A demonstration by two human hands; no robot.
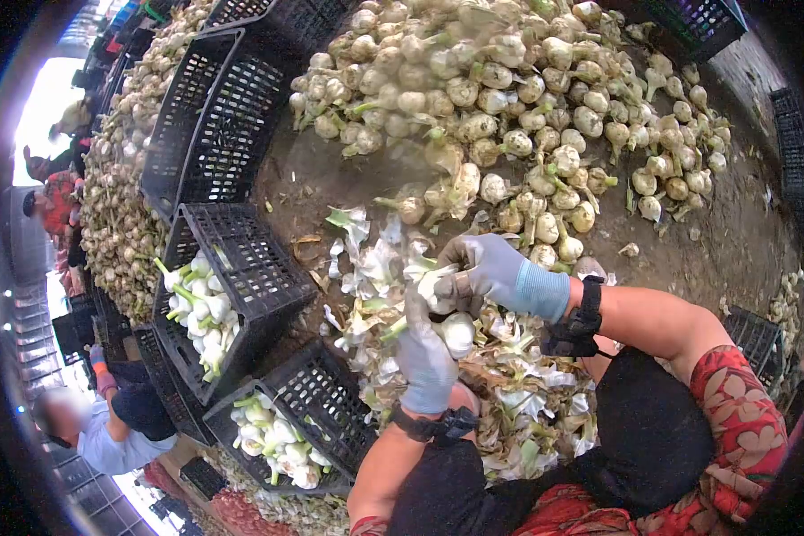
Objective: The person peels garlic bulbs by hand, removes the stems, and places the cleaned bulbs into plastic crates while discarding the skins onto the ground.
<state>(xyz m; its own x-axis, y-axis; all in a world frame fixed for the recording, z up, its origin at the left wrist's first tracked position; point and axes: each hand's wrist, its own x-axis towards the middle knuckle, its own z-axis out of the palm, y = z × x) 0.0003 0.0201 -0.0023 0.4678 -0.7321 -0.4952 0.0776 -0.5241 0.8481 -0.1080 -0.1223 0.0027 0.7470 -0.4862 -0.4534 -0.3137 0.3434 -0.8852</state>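
Observation:
My left hand (427,362), in a grey-and-white glove, is closed around a garlic bulb (458,334). The round white end shows on one side of its fingers and a greenish stem on the other. Close beside it, fingertips nearly meeting, my right hand (487,272) is pinched on white garlic skin (431,284); the stained fingers partly hide it. Beneath both hands lies a heap of loose, papery husks (527,402), white and brown. Black bands circle both wrists.
Unpeeled garlic (509,80) covers the ground in a large pile. Cleaned white garlic fills one black crate (250,246) and another crate (326,393). Stacked crates (232,116) stand farther along. A co-worker in a light shirt (116,442) sits nearby, with other people beyond.

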